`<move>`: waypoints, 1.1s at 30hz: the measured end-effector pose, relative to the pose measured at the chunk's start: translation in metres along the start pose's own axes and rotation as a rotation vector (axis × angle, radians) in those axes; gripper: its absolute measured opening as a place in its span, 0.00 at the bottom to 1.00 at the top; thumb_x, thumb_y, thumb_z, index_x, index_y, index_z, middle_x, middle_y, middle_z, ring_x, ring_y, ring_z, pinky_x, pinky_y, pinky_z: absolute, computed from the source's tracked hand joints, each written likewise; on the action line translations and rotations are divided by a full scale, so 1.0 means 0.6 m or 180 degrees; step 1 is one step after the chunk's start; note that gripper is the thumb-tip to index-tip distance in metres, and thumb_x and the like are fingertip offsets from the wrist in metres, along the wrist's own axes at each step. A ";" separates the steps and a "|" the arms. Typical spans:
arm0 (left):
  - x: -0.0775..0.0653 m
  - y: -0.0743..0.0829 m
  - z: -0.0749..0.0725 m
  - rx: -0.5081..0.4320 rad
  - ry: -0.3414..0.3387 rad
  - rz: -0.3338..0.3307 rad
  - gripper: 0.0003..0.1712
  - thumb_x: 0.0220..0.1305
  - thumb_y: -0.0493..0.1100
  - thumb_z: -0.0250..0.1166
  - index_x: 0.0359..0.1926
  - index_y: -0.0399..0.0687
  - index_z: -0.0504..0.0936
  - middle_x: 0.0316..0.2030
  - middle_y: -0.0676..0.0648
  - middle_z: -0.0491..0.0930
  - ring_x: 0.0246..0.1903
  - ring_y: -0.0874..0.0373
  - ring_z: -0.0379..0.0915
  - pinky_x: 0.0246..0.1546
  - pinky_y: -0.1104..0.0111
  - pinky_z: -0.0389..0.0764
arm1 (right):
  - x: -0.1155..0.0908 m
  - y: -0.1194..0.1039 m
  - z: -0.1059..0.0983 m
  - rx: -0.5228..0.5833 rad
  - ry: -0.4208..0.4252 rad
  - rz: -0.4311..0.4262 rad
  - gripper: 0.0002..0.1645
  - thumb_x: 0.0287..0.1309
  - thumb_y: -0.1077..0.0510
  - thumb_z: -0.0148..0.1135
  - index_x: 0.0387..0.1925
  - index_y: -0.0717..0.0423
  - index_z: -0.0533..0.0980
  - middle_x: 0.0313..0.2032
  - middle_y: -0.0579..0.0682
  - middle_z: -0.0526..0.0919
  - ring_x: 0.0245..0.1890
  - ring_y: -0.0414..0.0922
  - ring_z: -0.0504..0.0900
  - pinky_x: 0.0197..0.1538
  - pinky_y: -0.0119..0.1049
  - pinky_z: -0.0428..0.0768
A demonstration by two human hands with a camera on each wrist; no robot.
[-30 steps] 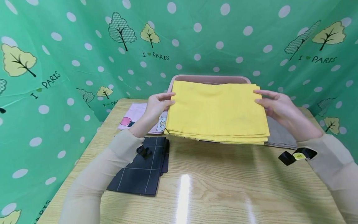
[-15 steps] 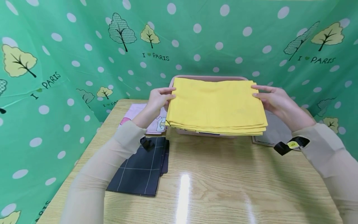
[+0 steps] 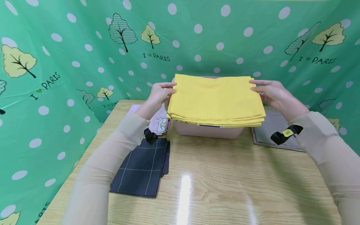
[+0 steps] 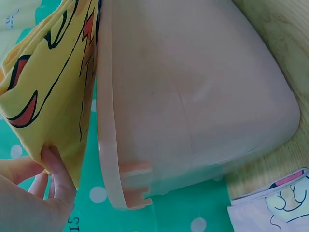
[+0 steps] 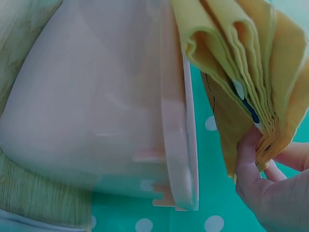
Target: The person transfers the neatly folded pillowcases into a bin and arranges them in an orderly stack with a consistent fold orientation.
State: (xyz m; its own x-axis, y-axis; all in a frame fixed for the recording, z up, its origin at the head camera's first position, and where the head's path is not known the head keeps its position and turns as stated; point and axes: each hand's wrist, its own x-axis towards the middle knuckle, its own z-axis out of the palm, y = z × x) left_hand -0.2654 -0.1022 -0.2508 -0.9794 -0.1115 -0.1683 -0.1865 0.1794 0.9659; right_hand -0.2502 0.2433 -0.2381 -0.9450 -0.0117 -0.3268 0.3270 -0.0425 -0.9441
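Observation:
A folded yellow cloth [image 3: 216, 100] in several layers hangs level over the pink plastic bin [image 3: 208, 130] at the back of the table. My left hand [image 3: 158, 94] pinches its left edge between thumb and fingers. On the opposite edge, my right hand [image 3: 272, 93] pinches the layers in the same way. Black and red print shows on the underside of the yellow cloth [image 4: 53, 92] in the left wrist view. From the right wrist, the stacked folds above the right hand [image 5: 280, 188] are visible, beside the bin's rim [image 5: 181, 145]. The bin's inside is hidden.
Left of the bin lies a folded pink cloth [image 3: 160, 122] with a cartoon print. A folded dark checked cloth [image 3: 140, 168] lies in front of it. Right of the bin is a folded grey cloth [image 3: 270, 131]. A green dotted curtain [image 3: 213, 37] hangs behind the wooden table [image 3: 219, 181].
Both hands have moved the yellow cloth away from me and up in the head view, over the bin. More of the bin's front wall and the grey cloth now shows.

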 end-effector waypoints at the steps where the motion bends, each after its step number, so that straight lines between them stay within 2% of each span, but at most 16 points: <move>1: 0.002 0.001 0.000 0.0006 0.0004 -0.0016 0.17 0.53 0.34 0.62 0.47 0.49 0.79 0.46 0.48 0.75 0.36 0.59 0.74 0.40 0.69 0.75 | 0.002 -0.002 0.000 -0.0002 0.0014 0.0020 0.38 0.47 0.64 0.64 0.61 0.51 0.62 0.29 0.40 0.80 0.28 0.39 0.81 0.33 0.31 0.79; 5: 0.011 0.003 -0.001 0.0001 -0.0009 -0.0054 0.17 0.54 0.34 0.62 0.47 0.49 0.79 0.46 0.48 0.75 0.37 0.58 0.74 0.41 0.68 0.75 | 0.010 -0.009 0.004 -0.0093 0.0078 0.0084 0.35 0.48 0.63 0.63 0.60 0.49 0.64 0.32 0.41 0.79 0.27 0.39 0.81 0.33 0.31 0.79; 8: 0.017 0.005 -0.001 -0.0034 -0.0016 -0.0094 0.17 0.54 0.34 0.61 0.47 0.49 0.79 0.47 0.48 0.75 0.37 0.58 0.74 0.41 0.68 0.75 | 0.017 -0.015 0.007 -0.0179 0.0117 0.0141 0.33 0.51 0.63 0.60 0.60 0.48 0.63 0.47 0.45 0.75 0.26 0.38 0.81 0.33 0.30 0.79; 10: 0.021 0.007 -0.001 -0.0048 -0.0012 -0.0134 0.17 0.54 0.34 0.61 0.47 0.50 0.79 0.47 0.49 0.75 0.37 0.58 0.75 0.40 0.69 0.76 | 0.023 -0.018 0.009 -0.0166 0.0136 0.0179 0.31 0.53 0.64 0.58 0.59 0.47 0.65 0.57 0.46 0.68 0.25 0.38 0.81 0.33 0.30 0.79; 12: 0.026 0.009 0.000 -0.0082 -0.0008 -0.0162 0.17 0.54 0.34 0.61 0.47 0.50 0.79 0.48 0.49 0.75 0.36 0.58 0.76 0.39 0.70 0.76 | 0.028 -0.021 0.009 -0.0116 0.0134 0.0212 0.29 0.53 0.65 0.58 0.57 0.46 0.67 0.63 0.48 0.59 0.25 0.38 0.81 0.33 0.29 0.79; 15: 0.032 0.011 0.000 -0.0118 0.0000 -0.0200 0.17 0.54 0.34 0.62 0.47 0.50 0.80 0.49 0.50 0.75 0.36 0.58 0.76 0.39 0.70 0.76 | 0.036 -0.025 0.009 -0.0032 0.0104 0.0245 0.27 0.53 0.66 0.57 0.55 0.45 0.69 0.65 0.49 0.56 0.24 0.38 0.80 0.33 0.29 0.79; 18: 0.037 0.014 0.001 -0.0123 0.0004 -0.0207 0.18 0.54 0.33 0.61 0.47 0.49 0.79 0.49 0.49 0.75 0.37 0.58 0.76 0.39 0.70 0.76 | 0.042 -0.027 0.009 0.0013 0.0085 0.0260 0.28 0.53 0.67 0.57 0.55 0.45 0.68 0.64 0.48 0.57 0.24 0.39 0.80 0.34 0.29 0.79; 26: 0.050 0.017 0.003 -0.0026 0.0034 -0.0184 0.18 0.53 0.33 0.62 0.47 0.48 0.79 0.47 0.48 0.75 0.32 0.59 0.77 0.36 0.71 0.77 | 0.052 -0.034 0.011 -0.0277 0.0066 0.0144 0.34 0.55 0.64 0.56 0.63 0.52 0.58 0.66 0.47 0.52 0.23 0.36 0.79 0.31 0.27 0.78; 33: 0.060 0.022 0.003 0.0012 0.0068 -0.0177 0.17 0.54 0.34 0.62 0.47 0.49 0.79 0.47 0.48 0.75 0.25 0.62 0.75 0.34 0.72 0.77 | 0.060 -0.042 0.011 -0.0279 0.0054 0.0197 0.35 0.54 0.64 0.56 0.63 0.51 0.58 0.65 0.48 0.54 0.23 0.36 0.79 0.31 0.28 0.78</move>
State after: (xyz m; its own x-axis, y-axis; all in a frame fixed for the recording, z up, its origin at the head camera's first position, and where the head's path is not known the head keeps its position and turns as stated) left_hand -0.3031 -0.1020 -0.2445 -0.9656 -0.1422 -0.2176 -0.2410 0.1758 0.9545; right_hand -0.2925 0.2373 -0.2258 -0.9230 0.0055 -0.3847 0.3845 0.0454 -0.9220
